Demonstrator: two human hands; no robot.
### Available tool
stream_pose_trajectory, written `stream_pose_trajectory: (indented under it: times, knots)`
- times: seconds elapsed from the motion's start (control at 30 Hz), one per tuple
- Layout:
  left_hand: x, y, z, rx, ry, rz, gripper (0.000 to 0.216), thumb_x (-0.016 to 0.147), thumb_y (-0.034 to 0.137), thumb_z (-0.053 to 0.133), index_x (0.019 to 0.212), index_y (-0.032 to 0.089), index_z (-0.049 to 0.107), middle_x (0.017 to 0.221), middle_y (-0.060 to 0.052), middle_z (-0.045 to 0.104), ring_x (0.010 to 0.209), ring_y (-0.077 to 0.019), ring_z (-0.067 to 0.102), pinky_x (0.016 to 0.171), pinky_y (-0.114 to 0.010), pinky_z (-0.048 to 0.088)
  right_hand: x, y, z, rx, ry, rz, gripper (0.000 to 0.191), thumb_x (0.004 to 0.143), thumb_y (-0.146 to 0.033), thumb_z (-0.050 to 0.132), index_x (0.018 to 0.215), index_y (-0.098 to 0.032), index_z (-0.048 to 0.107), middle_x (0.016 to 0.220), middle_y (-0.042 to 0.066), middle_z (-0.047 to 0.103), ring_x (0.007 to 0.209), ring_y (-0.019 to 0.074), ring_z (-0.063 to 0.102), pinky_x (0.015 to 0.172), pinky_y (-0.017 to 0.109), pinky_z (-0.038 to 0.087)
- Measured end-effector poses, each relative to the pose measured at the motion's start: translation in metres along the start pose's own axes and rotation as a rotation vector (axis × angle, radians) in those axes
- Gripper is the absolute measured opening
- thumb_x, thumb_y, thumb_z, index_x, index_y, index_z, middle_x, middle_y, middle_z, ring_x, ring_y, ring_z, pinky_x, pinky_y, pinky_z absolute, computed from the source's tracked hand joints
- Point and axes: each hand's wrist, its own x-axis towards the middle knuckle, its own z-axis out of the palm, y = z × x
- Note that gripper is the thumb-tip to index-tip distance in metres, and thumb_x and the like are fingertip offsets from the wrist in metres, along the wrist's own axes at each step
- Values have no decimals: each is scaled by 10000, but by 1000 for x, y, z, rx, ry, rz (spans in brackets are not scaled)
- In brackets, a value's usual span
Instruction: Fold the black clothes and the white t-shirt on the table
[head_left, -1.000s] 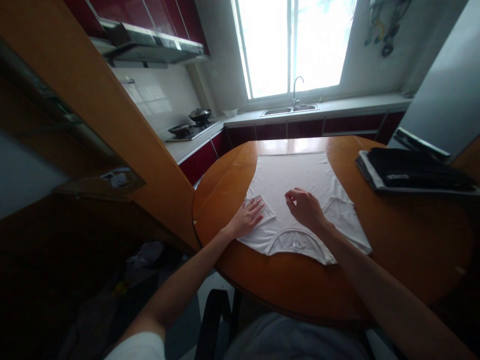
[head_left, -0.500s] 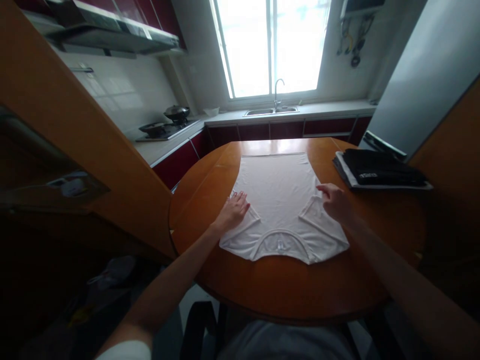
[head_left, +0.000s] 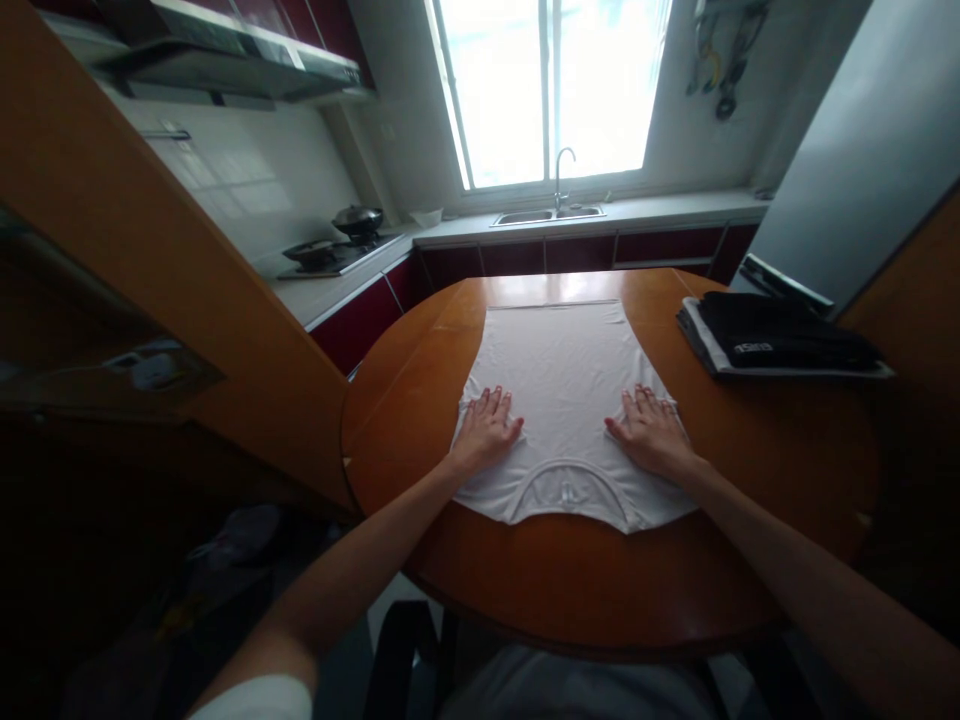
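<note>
A white T-shirt (head_left: 564,375) lies flat on the round wooden table (head_left: 757,500), collar toward me, both sleeves folded inward. My left hand (head_left: 489,428) rests flat on the left folded sleeve, fingers spread. My right hand (head_left: 649,432) lies flat on the right folded sleeve, fingers stretched out. Neither hand holds anything; both press on the fabric beside the neckline.
A stack of folded dark clothes (head_left: 776,338) sits at the table's right rear. Behind the table runs a kitchen counter with a sink and tap (head_left: 556,205) under a bright window, and a stove with pans (head_left: 337,245) to the left. A wooden partition (head_left: 187,280) stands at left.
My right hand moved from the shirt's middle to the right sleeve, folded it inward and now lies flat on it. My left hand stayed on the left sleeve.
</note>
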Motion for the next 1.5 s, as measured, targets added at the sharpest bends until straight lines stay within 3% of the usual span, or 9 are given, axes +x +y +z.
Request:
stream_pose_trajectory:
  times: [0.1, 0.27, 0.5, 0.73, 1.1, 1.3, 1.5]
  knots:
    - [-1, 1, 0, 15, 57, -46, 699, 1003, 549, 388, 1571, 142, 369, 1673, -152, 229, 1558, -358, 131, 1251, -550, 128, -1, -1, -2, 4, -6, 10, 793, 1009, -585, 270, 1587, -42, 291, 1665, 224, 196, 1558, 315, 125, 1240, 504, 118]
    - [0, -1, 3, 24, 27, -97, 711, 968, 623, 424, 1526, 184, 463, 1635, -162, 329, 1515, -446, 218, 1217, -611, 165, -2, -3, -5, 19, -13, 13, 778, 1011, -577, 279, 1582, -49, 308, 1664, 221, 206, 1556, 311, 139, 1237, 498, 135]
    - [1, 1, -2, 40, -2, -105, 709, 966, 623, 436, 1539, 204, 442, 1641, -154, 320, 1522, -423, 215, 1216, -604, 172, -2, -5, -9, 11, 0, 19, 756, 1014, -558, 305, 1571, -48, 329, 1654, 228, 233, 1550, 311, 167, 1231, 489, 156]
    - [2, 8, -12, 124, -91, -82, 686, 1028, 550, 326, 1598, 168, 309, 1689, -140, 177, 1565, -306, 126, 1242, -542, 145, -10, -15, -12, 1, 42, 12, 714, 1029, -502, 319, 1556, -21, 349, 1634, 245, 278, 1535, 322, 210, 1230, 472, 150]
    - [6, 2, -7, 144, -114, -56, 677, 1034, 544, 313, 1599, 172, 313, 1688, -158, 161, 1559, -323, 147, 1231, -545, 167, -12, -21, -11, 40, 38, -10, 734, 1035, -531, 297, 1561, -22, 349, 1641, 226, 275, 1545, 316, 181, 1240, 465, 126]
    - [6, 0, -3, 161, -88, -63, 723, 1027, 566, 319, 1598, 122, 297, 1677, -203, 164, 1560, -323, 144, 1234, -517, 171, -10, -21, -10, 22, 139, 51, 741, 1028, -544, 304, 1566, -35, 335, 1644, 206, 280, 1534, 318, 208, 1232, 497, 132]
    - [6, 0, -5, 146, -107, -61, 715, 1029, 568, 312, 1598, 135, 303, 1673, -207, 178, 1558, -328, 150, 1229, -524, 179, -8, -20, -6, -1, 79, 93, 728, 1022, -510, 319, 1538, 1, 373, 1629, 232, 299, 1530, 326, 220, 1233, 480, 132]
